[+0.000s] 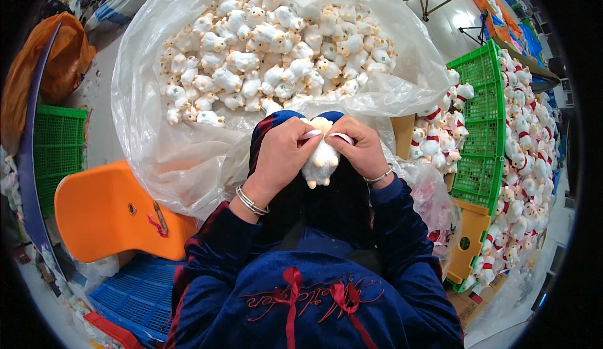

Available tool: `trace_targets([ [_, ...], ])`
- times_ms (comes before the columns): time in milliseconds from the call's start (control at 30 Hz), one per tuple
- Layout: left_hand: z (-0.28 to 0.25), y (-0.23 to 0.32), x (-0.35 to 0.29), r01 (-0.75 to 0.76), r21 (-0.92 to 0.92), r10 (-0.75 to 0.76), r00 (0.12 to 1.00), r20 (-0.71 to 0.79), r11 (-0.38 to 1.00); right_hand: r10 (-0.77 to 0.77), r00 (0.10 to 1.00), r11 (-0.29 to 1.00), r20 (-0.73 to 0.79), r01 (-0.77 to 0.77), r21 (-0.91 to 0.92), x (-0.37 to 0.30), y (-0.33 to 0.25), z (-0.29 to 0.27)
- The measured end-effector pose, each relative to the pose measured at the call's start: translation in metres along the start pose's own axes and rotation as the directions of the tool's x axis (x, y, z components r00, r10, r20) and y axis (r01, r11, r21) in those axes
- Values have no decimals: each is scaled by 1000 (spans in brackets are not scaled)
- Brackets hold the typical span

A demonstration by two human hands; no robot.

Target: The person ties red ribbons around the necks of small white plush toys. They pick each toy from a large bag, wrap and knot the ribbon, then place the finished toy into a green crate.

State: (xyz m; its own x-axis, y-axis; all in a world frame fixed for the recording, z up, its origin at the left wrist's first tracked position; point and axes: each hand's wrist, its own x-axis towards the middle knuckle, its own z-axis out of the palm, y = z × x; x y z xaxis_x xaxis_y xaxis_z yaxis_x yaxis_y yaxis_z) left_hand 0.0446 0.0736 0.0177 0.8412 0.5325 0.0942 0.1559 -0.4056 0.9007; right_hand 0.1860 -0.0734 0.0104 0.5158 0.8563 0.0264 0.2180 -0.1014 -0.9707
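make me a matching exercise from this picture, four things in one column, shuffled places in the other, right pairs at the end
Things
1. small white plush toy
2. orange plastic chair
3. large pile of white plush toys
4. thin red ribbons

Places
A. on the translucent plastic sheet
B. on the front of the navy velvet top
C. between the left hand and the right hand
D. at the person's left, with a small tool lying on it

Pairs: 1-C, 2-D, 3-A, 4-B
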Motion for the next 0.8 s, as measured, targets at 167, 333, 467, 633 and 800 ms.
trace_targets([
  [167,7,0,9,-27,-154,23,999,-25,988,-64,995,992,78,55,112,1,6,-8],
  [333,1,8,18,124,-117,-112,988,102,985,-83,994,983,77,69,171,3,6,-11],
  [467,2,6,22,118,-69,-108,986,127,991,-118,985,981,124,96,170,11,8,-11],
  [633,5,-1,24,97,-170,-78,991,110,981,-112,986,968,124,80,239,20,8,-6],
  [800,9,1,21,84,-142,-63,988,144,986,-84,994,974,65,68,214,28,8,-5],
])
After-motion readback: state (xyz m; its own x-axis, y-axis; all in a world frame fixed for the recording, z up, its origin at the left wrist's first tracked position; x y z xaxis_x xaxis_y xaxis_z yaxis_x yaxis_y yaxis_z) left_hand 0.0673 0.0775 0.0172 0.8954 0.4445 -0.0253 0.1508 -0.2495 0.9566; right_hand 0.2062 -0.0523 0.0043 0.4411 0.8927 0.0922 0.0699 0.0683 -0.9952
